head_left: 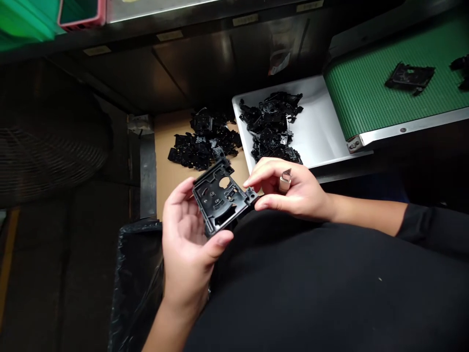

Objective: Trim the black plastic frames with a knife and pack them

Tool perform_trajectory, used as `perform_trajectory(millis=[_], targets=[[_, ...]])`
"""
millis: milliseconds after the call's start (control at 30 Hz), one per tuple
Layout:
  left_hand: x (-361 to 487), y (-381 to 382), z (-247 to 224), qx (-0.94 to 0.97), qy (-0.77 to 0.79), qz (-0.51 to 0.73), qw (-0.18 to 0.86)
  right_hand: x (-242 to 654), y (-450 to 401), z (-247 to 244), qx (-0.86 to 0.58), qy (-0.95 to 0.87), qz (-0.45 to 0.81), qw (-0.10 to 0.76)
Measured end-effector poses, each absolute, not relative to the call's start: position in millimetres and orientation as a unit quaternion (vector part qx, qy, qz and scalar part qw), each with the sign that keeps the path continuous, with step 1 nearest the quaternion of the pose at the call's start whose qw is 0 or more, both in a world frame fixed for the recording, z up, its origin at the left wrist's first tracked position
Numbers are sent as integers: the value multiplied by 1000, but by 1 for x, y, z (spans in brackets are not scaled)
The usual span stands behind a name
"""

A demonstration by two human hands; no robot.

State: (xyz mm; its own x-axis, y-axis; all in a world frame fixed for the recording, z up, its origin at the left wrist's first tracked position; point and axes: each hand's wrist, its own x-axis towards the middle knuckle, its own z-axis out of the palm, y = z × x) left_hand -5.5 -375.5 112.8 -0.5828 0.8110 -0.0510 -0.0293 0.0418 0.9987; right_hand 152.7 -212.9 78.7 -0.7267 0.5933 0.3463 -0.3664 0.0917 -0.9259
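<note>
A black moulded plastic part (220, 198), roughly square with a round hole and curved slots, is held tilted between both hands. My left hand (188, 234) grips its left and lower edges, thumb at the bottom corner and fingers behind. My right hand (289, 188) pinches the small block at its right corner between thumb and fingers, and wears a metal piece on one finger. Beyond the part, black plastic pieces (201, 139) are heaped on a brown cardboard sheet (164, 188), and more black pieces (271, 122) lie in a white tray (318, 127).
A green conveyor belt (370, 73) at the right carries a black part (411, 77). A black bag-lined bin (137, 274) stands at the lower left. There is a fan (47, 161) at the far left, and a red-rimmed bin (82, 22) on the upper metal ledge.
</note>
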Motion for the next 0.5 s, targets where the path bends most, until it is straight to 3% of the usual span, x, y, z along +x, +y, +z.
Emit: perform_trajectory(millis=[200,500], targets=[[-22,-388,108,134,577,636,495,124,-235,82,-121,-564,759,302],[-39,-406,111,125,559,656,492,103,-254,86,-120,-558,769,289]])
